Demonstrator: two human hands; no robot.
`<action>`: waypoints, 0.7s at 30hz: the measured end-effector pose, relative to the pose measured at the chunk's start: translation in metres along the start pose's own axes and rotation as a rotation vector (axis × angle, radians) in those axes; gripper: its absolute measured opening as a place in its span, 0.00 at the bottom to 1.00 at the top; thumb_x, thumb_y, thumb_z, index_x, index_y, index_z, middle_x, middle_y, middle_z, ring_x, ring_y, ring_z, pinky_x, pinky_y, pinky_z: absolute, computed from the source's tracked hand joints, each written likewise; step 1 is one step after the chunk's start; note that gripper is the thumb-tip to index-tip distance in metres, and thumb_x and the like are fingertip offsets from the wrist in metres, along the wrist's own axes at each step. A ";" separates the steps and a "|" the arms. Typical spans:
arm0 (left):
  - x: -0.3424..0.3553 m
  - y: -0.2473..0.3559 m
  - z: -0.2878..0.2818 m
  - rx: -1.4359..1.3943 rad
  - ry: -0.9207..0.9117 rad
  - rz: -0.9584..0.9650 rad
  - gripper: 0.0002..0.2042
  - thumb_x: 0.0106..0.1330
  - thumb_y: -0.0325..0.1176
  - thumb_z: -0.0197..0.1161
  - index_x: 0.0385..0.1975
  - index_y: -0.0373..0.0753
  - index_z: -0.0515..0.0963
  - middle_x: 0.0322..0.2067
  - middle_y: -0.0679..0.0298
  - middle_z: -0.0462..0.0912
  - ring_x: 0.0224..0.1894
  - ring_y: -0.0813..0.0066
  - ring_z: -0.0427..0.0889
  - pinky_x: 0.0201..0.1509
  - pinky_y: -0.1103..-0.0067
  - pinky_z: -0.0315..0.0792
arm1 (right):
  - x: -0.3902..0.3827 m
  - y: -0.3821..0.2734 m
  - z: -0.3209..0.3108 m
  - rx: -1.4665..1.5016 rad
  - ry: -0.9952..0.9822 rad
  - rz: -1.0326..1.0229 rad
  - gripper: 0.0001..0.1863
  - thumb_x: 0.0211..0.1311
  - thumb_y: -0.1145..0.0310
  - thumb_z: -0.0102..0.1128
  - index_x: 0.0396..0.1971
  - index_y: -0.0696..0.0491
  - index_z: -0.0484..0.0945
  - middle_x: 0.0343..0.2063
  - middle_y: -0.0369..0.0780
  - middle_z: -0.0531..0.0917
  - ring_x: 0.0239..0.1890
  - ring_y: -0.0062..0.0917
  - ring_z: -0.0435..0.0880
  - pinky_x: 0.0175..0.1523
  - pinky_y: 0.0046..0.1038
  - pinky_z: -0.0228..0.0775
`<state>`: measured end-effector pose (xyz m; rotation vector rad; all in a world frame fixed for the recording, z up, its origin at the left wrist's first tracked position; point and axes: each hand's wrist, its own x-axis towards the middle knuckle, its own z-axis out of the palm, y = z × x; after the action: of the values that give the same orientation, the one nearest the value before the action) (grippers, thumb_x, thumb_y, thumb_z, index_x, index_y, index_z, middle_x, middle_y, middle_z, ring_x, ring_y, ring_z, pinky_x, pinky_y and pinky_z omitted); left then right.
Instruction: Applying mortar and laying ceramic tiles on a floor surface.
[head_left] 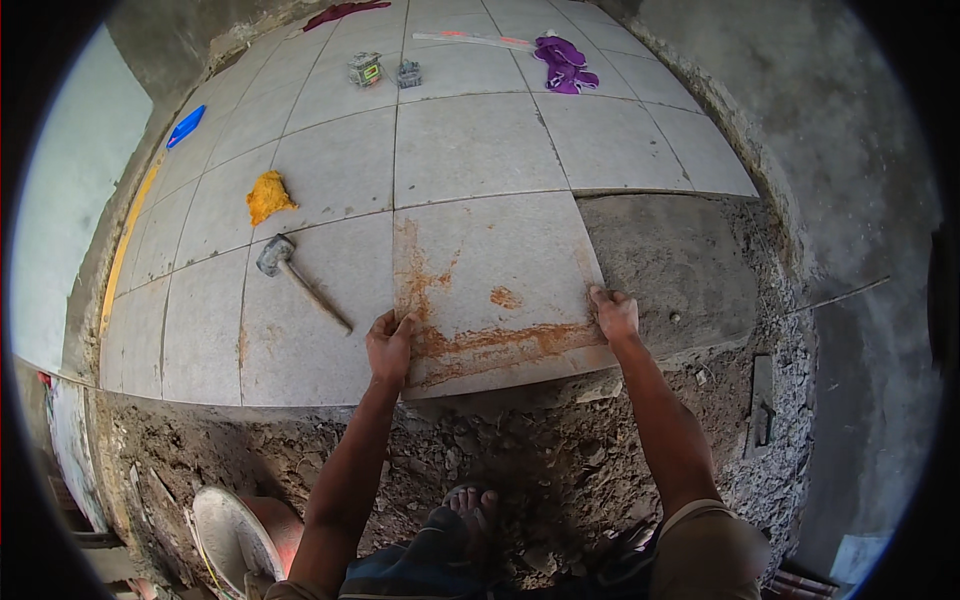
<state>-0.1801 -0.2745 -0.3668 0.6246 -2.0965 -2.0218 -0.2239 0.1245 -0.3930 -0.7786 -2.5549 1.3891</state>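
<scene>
A large pale grey floor tile (490, 270) with orange-brown stains lies at the near edge of the tiled floor. My left hand (388, 345) is closed on its left edge near the front corner, and my right hand (613, 314) grips the right edge, thumb on top. The fingers under the tile are hidden. To the right of it spreads a bed of grey mortar (670, 265) without a tile. A rubber mallet (290, 270) with a wooden handle rests on the tile left of my left hand.
Farther off lie a yellow cloth (268, 198), a blue tool (186, 127), two small packs (366, 69), a purple cloth (565, 66) and a long straightedge (470, 40). Rubble and soil (470, 440) border the tiles nearby. A bucket (235, 540) stands lower left; a trowel-like tool (762, 400) lies right.
</scene>
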 end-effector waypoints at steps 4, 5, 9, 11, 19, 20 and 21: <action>0.004 -0.008 -0.001 0.179 0.037 0.088 0.18 0.64 0.37 0.69 0.44 0.27 0.82 0.35 0.57 0.89 0.37 0.73 0.85 0.44 0.76 0.77 | 0.001 0.005 0.000 0.012 -0.005 -0.064 0.28 0.59 0.49 0.70 0.30 0.64 0.81 0.23 0.50 0.83 0.25 0.36 0.81 0.36 0.39 0.73; 0.004 -0.007 -0.003 0.181 0.053 0.083 0.18 0.64 0.37 0.69 0.44 0.27 0.82 0.35 0.57 0.89 0.37 0.73 0.85 0.44 0.76 0.77 | -0.006 0.002 0.002 0.156 0.047 -0.116 0.26 0.60 0.50 0.70 0.34 0.64 0.81 0.24 0.48 0.84 0.25 0.32 0.81 0.35 0.36 0.73; 0.008 0.006 -0.009 0.413 -0.025 0.151 0.17 0.64 0.40 0.67 0.40 0.29 0.83 0.30 0.51 0.86 0.32 0.64 0.83 0.40 0.71 0.75 | -0.011 -0.005 -0.010 0.165 0.008 -0.171 0.27 0.61 0.53 0.69 0.47 0.63 0.81 0.29 0.42 0.86 0.28 0.24 0.82 0.36 0.30 0.74; 0.009 0.006 -0.009 0.477 -0.053 0.214 0.16 0.61 0.42 0.66 0.32 0.31 0.82 0.25 0.45 0.82 0.29 0.48 0.80 0.39 0.63 0.74 | -0.012 -0.010 -0.015 -0.010 -0.036 -0.166 0.30 0.61 0.52 0.69 0.52 0.64 0.81 0.28 0.43 0.85 0.29 0.26 0.82 0.39 0.31 0.75; 0.007 0.015 -0.011 0.562 -0.048 0.150 0.18 0.61 0.43 0.67 0.29 0.29 0.81 0.22 0.45 0.80 0.30 0.46 0.80 0.39 0.60 0.74 | -0.024 -0.036 -0.026 -0.165 -0.135 -0.157 0.33 0.60 0.51 0.69 0.52 0.66 0.79 0.28 0.45 0.85 0.31 0.30 0.82 0.40 0.33 0.74; 0.008 0.016 -0.010 0.570 -0.049 0.183 0.18 0.61 0.43 0.67 0.28 0.28 0.81 0.21 0.45 0.80 0.29 0.46 0.80 0.38 0.60 0.74 | -0.025 -0.036 -0.027 -0.181 -0.112 -0.195 0.33 0.60 0.51 0.69 0.53 0.66 0.79 0.29 0.45 0.85 0.31 0.30 0.82 0.40 0.33 0.74; 0.008 0.016 -0.010 0.570 -0.049 0.181 0.18 0.61 0.43 0.67 0.28 0.28 0.81 0.21 0.45 0.80 0.29 0.46 0.80 0.38 0.60 0.74 | -0.026 -0.037 -0.028 -0.198 -0.089 -0.232 0.34 0.60 0.51 0.69 0.54 0.66 0.78 0.30 0.45 0.85 0.31 0.30 0.82 0.41 0.33 0.75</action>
<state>-0.1867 -0.2867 -0.3516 0.4337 -2.6617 -1.3519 -0.2058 0.1160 -0.3442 -0.4344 -2.7760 1.1397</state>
